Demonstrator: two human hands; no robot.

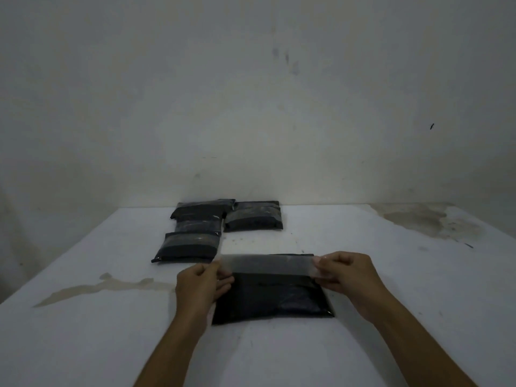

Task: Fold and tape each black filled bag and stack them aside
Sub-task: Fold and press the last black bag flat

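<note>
- A black filled bag lies flat on the white table, near the front edge and a little right of the middle.
- A strip of clear tape is stretched across the far part of this bag, running from left to right. Whether the strip already touches the bag or is just above it, I cannot tell.
- The left hand pinches the left end of the strip between the thumb and the fingers. The other fingers are curled under, close to the left edge of the bag.
- The right hand pinches the right end of the strip in the same way, with the fingers curled around it.
- So the bag is between the two hands and slightly nearer to the person than the strip. Both ends of the strip go a little past the sides of the bag.
- Both forearms come in from the bottom of the view, one on each side of the bag.
- Further back, to the left of the middle, there is a group of taped bags. Each one shows a pale band of tape across it. Some lie partly one on another, and one bag at the right of the group lies just beside the others.
- The group is well apart from the bag between the hands.
- The table has a brownish stain on the left and a bigger stained patch at the far right, near the pale wall.
</note>
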